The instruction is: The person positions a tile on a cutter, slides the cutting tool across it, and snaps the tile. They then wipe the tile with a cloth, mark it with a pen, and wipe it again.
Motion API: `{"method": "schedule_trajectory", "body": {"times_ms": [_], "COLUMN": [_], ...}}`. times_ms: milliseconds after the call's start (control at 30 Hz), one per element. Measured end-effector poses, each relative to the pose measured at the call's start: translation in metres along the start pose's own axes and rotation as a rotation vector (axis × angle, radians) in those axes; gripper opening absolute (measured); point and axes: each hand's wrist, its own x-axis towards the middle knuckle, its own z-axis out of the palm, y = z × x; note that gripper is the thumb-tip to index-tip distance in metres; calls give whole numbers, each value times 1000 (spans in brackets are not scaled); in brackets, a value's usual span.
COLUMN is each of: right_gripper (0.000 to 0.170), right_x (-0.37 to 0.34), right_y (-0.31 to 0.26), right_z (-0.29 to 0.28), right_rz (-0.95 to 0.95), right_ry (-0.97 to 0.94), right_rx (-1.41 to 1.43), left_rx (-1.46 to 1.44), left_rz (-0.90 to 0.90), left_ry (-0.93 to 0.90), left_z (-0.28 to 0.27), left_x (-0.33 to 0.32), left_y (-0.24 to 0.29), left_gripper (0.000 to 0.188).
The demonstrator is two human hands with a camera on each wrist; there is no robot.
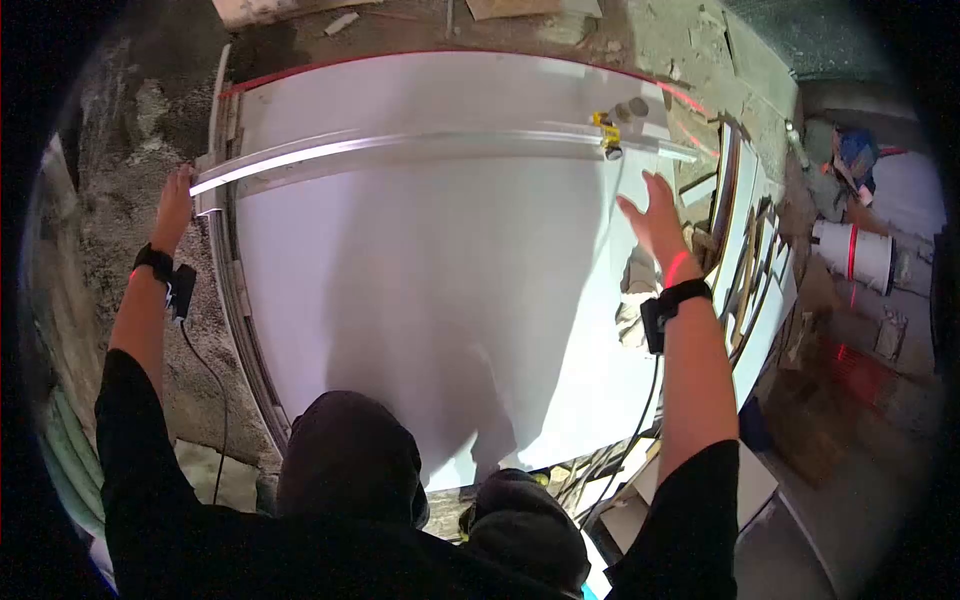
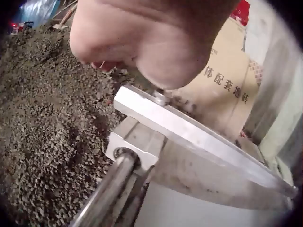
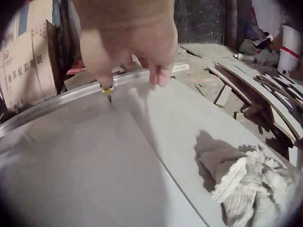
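Note:
A long metal rail (image 1: 400, 142) lies across a large white panel (image 1: 450, 250). My left hand (image 1: 174, 210) is at the rail's left end. In the left wrist view that hand (image 2: 147, 42) hangs over a small metal knob (image 2: 161, 97) on the rail (image 2: 189, 135), its thumb side overlapping the knob. The rail's tip and the block (image 2: 135, 142) under it show free of fingers. My right hand (image 1: 655, 225) is raised near the rail's right part, fingers spread. Beyond its fingertips, a small yellow-marked tool head (image 1: 607, 130) sits on the rail; in the right wrist view the tool's narrow tip (image 3: 109, 98) points down.
A crumpled pale rag (image 3: 255, 184) lies on the panel's right side. Beside it are stacked narrow offcut strips (image 1: 745, 260). A white bucket (image 1: 850, 255) lies farther right. Loose gravel (image 2: 52, 123) covers the ground at left; a printed cardboard box (image 3: 28, 66) stands beyond the rail.

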Motion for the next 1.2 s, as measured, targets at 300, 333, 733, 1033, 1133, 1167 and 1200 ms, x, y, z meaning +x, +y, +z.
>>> {"method": "schedule_trajectory", "body": {"times_ms": [300, 333, 733, 1033, 1133, 1167, 1200], "right_gripper": [76, 77, 72, 71, 73, 73, 74], "right_x": [47, 47, -29, -24, -20, -20, -23], "right_y": [-17, -15, -8, -7, -2, -1, 2], "right_z": [22, 31, 130, 126, 129, 130, 132], "right_rz": [-89, -64, -119, -130, -158, -173, -185], "right_ry": [149, 211, 299, 217, 233, 251, 258], "right_rx": [188, 270, -101, -83, -69, -58, -53], "left_rx": [-184, 173, -67, -739, -682, -661, -633], "left_rz": [-341, -148, -70, -585, -599, -600, -610], "left_ry": [82, 60, 13, 207, 208, 205, 189], "left_z": [10, 26, 27, -33, -32, -33, -29], "left_x": [29, 23, -7, 9, -2, -4, -8], "left_y": [19, -2, -90, 39, 39, 42, 48], "left_gripper": [32, 32, 43, 42, 41, 41, 41]}}
